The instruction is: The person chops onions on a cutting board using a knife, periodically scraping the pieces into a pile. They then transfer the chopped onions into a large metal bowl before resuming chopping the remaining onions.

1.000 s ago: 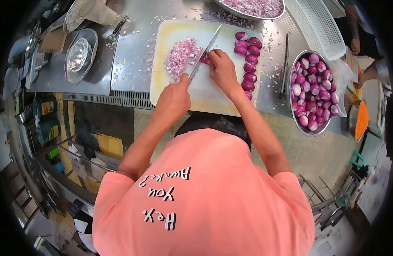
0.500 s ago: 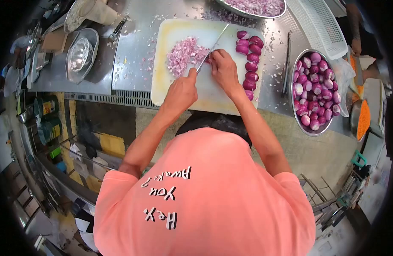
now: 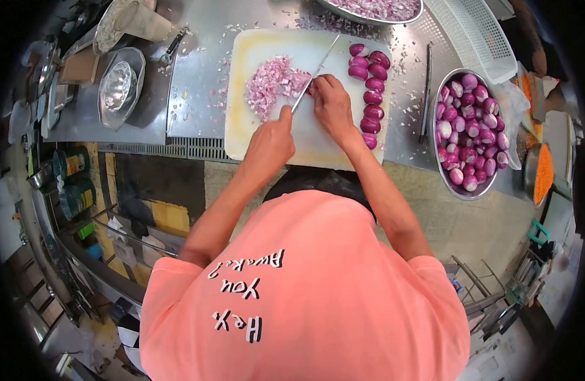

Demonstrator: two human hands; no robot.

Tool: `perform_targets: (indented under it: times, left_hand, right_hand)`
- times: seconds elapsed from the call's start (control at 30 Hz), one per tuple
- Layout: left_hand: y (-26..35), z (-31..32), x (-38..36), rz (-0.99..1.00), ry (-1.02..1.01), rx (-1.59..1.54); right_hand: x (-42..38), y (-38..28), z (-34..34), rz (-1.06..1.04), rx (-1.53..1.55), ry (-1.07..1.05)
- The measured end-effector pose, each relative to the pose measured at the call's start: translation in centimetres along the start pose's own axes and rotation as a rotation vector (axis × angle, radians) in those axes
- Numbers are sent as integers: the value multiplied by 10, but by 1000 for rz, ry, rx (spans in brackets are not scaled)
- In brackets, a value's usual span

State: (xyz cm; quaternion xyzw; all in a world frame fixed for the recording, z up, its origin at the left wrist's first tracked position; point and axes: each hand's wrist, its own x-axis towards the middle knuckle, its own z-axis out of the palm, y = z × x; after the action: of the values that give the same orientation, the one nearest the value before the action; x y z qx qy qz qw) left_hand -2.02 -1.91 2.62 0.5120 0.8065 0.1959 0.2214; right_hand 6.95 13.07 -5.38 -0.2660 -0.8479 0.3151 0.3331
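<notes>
My left hand (image 3: 271, 147) is wrapped round the handle of a long knife (image 3: 316, 71), whose blade points up and to the right across a white cutting board (image 3: 254, 44). On the blade's right side, my right hand (image 3: 332, 105) has bent fingertips pressed on a small piece of onion (image 3: 310, 89), mostly hidden. Chopped onion (image 3: 267, 86) is heaped to the left of the blade. Several peeled purple onion pieces (image 3: 373, 98) line the board's right side.
Right of the board are a dark rod (image 3: 426, 92) and a steel bowl of whole onions (image 3: 471, 136). Another bowl (image 3: 375, 21) with chopped onion and a white basket (image 3: 479, 38) lie beyond. Another person's hand (image 3: 538, 63) shows at the far right.
The other person's hand at the far right has shifted. My left hand and the knife have moved only slightly, and my right hand stays at the blade.
</notes>
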Motion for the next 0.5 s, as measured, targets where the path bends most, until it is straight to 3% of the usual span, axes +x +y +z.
perform_targets:
  times: [0.13,0.2,0.37,0.5]
  left_hand:
    - [-5,1,12,85,42,15]
    - [8,-20,-4,3,-11,-6]
    - [-4,9,12,20,11,0]
    - [7,-15,0,8,6,-35]
  right_hand:
    - [2,2,-2,-5,-5,-1]
    - [0,0,-2,-8,18,6]
    - [-4,1,0,0,18,-7]
    - [-1,1,-2,-27,20,33]
